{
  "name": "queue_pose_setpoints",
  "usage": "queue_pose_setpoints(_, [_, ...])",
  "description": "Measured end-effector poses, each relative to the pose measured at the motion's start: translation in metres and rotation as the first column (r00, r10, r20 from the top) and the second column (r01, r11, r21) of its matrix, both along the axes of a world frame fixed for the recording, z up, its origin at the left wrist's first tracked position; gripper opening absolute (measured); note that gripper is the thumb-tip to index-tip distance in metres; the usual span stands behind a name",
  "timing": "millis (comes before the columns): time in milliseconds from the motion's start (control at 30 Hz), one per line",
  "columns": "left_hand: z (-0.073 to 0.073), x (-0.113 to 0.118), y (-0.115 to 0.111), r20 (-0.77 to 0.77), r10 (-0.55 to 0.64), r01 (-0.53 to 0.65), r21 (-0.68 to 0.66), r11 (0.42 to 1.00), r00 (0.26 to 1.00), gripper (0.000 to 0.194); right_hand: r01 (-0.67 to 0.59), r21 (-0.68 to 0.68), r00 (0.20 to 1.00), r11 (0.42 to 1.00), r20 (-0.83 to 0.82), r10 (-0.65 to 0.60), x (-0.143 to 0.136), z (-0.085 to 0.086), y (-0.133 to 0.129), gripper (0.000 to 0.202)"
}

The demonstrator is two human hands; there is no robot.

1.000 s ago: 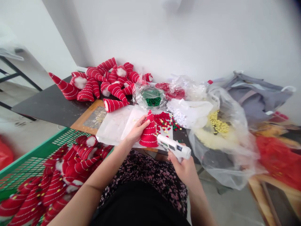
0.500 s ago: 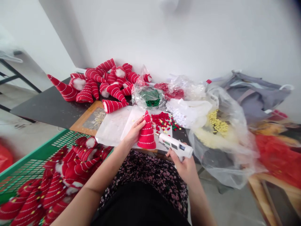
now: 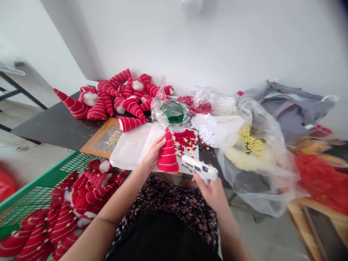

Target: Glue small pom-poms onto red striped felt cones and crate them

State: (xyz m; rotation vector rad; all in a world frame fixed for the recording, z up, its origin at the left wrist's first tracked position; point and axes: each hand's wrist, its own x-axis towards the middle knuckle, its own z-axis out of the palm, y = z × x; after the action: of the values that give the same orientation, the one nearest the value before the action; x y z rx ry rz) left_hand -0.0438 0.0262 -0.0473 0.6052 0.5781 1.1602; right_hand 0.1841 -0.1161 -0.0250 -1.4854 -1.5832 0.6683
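A red cone with white stitched stripes [image 3: 168, 156] stands upright, point up, in my left hand [image 3: 156, 150], whose fingers are closed on its left side. My right hand [image 3: 210, 189] is wrapped round the handle of a white glue gun [image 3: 199, 167]. The gun's nozzle points left and is at the cone's right side; whether they touch is hard to tell. Behind the gun, small red pom-poms [image 3: 186, 138], mixed with some yellow and green ones, lie on white paper [image 3: 129, 146].
Striped red cones [image 3: 101, 106] are heaped at the back left. A green basket [image 3: 32, 188] at the lower left holds more cones. Bags of green [image 3: 175, 116], white [image 3: 208, 136] and yellow pom-poms [image 3: 251, 140] stand behind and to the right. A grey bag [image 3: 296, 108] lies at the far right.
The glue gun and my right hand have moved slightly left, bringing the nozzle closer to the cone. My left hand still holds the cone, nearly unmoved.
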Motion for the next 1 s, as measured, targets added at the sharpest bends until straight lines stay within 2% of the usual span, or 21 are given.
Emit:
queue_pose_setpoints(133, [0.001,0.003,0.001,-0.042,0.025,-0.026,-0.013,1.0,0.999,0.052,0.081,0.074,0.992,0.994,0.092,-0.087,0.001,0.012,-0.006,0.027])
queue_pose_setpoints(267, [0.008,0.013,-0.003,-0.117,0.051,-0.048,0.028,0.998,0.992,0.045,0.012,0.12,0.991,0.993,0.131,-0.028,-0.007,0.027,-0.017,0.024])
queue_pose_setpoints(367, [0.017,0.02,-0.008,-0.188,0.033,-0.017,0.087,0.996,0.982,0.05,-0.04,0.163,0.975,0.986,0.222,0.002,-0.014,0.035,-0.02,0.019])
queue_pose_setpoints(500, [0.025,0.025,-0.013,-0.256,0.067,-0.028,0.153,0.988,0.964,0.054,-0.062,0.189,0.956,0.98,0.295,0.004,-0.019,0.035,-0.018,0.019])
queue_pose_setpoints(633, [0.025,0.027,-0.013,-0.273,0.098,-0.046,0.19,0.981,0.957,0.051,-0.077,0.211,0.937,0.974,0.349,-0.002,-0.019,0.03,-0.015,0.02])
queue_pose_setpoints(867, [0.022,0.027,-0.013,-0.257,0.115,-0.07,0.178,0.981,0.96,0.045,-0.111,0.241,0.879,0.964,0.476,-0.018,-0.016,0.035,-0.016,0.017])
queue_pose_setpoints(1000, [0.021,0.024,-0.011,-0.228,0.085,-0.06,0.115,0.992,0.97,0.048,-0.094,0.289,0.867,0.953,0.494,-0.065,-0.012,0.038,-0.019,0.015])
